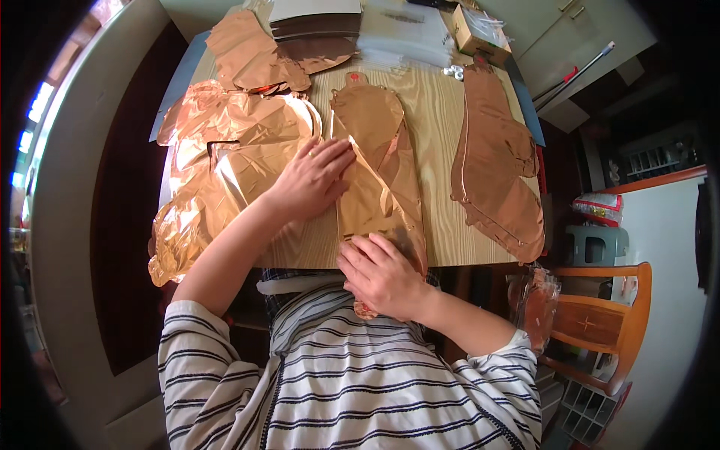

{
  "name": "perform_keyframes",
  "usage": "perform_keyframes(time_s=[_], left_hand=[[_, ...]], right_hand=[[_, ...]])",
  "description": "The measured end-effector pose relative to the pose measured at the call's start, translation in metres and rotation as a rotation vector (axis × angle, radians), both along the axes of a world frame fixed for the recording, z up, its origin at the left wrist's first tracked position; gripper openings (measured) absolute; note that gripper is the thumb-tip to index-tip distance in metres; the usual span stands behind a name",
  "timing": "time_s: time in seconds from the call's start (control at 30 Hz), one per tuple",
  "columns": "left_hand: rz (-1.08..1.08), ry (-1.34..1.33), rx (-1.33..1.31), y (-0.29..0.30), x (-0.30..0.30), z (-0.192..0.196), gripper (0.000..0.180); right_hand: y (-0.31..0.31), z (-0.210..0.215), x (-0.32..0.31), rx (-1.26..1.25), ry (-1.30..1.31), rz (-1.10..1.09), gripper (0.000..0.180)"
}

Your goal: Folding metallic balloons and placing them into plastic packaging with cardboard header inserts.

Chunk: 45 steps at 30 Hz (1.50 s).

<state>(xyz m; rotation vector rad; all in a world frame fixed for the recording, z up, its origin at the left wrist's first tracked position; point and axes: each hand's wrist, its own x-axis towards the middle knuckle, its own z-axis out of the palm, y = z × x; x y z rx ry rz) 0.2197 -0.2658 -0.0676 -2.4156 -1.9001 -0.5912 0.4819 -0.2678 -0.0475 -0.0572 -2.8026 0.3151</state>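
A flat, rose-gold foil balloon (371, 180) lies lengthwise in front of me, one side folded over along a slanting crease. Its round-topped far end has a tab with a red mark, and its near end hangs past the table's front edge. My left hand (315, 176) rests on the balloon's left edge, fingers stretched out and side by side. Over the near end lies my right hand (386, 277), palm down with fingers slightly bent, pressing on the foil. Neither hand visibly grips anything; the undersides of the fingers are hidden.
Crumpled foil balloons (240, 131) cover the table's left side. Another flat foil balloon (495, 165) lies at the right. Along the back are a dark-and-white stack (315, 26), clear plastic bags (405, 34) and an open box (480, 37). A wooden chair (600, 322) stands right.
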Motion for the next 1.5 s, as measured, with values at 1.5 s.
perform_keyframes(time_s=[1.5], left_hand=[[0.020, 0.042, -0.070, -0.022, 0.026, 0.002, 0.067]], right_hand=[[0.098, -0.008, 0.031, -0.028, -0.138, -0.341, 0.046]])
